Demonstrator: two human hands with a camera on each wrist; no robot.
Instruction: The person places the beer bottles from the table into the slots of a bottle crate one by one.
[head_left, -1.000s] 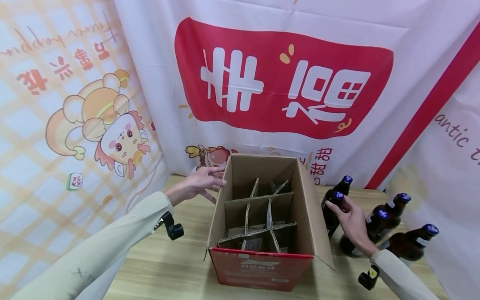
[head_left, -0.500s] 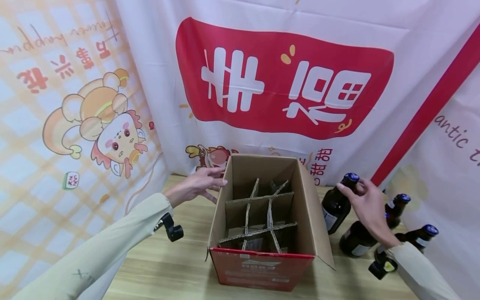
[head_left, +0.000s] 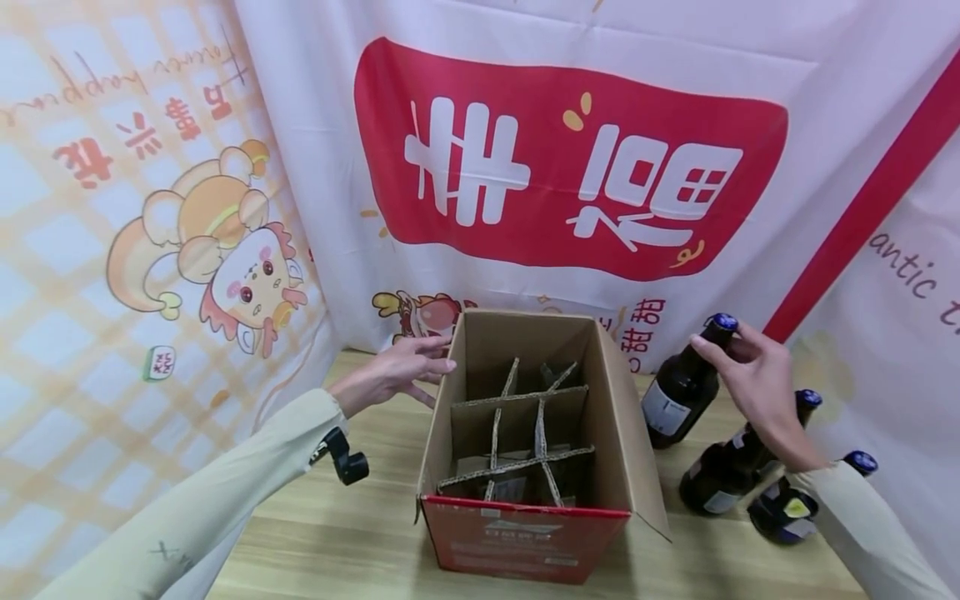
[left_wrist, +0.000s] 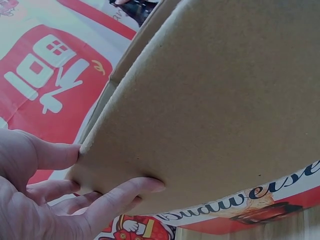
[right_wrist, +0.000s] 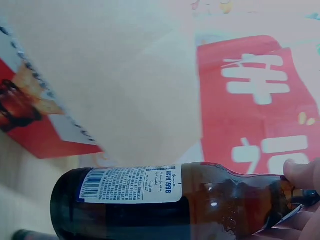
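Observation:
In the head view, a cardboard bottle box (head_left: 525, 542) stands upright with its top flaps spread and cardboard dividers (head_left: 517, 398) inside. My left hand (head_left: 393, 371) touches its left side near the far corner. The left wrist view shows the thumb at the edge of a flap (left_wrist: 215, 100), with nearly straight fingers (left_wrist: 125, 192) lying against the board. Right of the box, my right hand (head_left: 761, 383) grips a brown glass beer bottle (head_left: 678, 392) by its neck, below the blue cap. The bottle leans; its pale label (right_wrist: 135, 185) shows in the right wrist view.
Several more blue-capped beer bottles (head_left: 723, 479) stand at the right, partly hidden by the right forearm. A long flap (head_left: 630, 425) hangs out on the box's right side. Printed cloth (head_left: 570, 167) surrounds the wooden table (head_left: 330, 533) at the back and sides.
My right hand has taken a bottle by the neck and moved up and to the right with it, tilting it. The left hand and the box have stayed in place.

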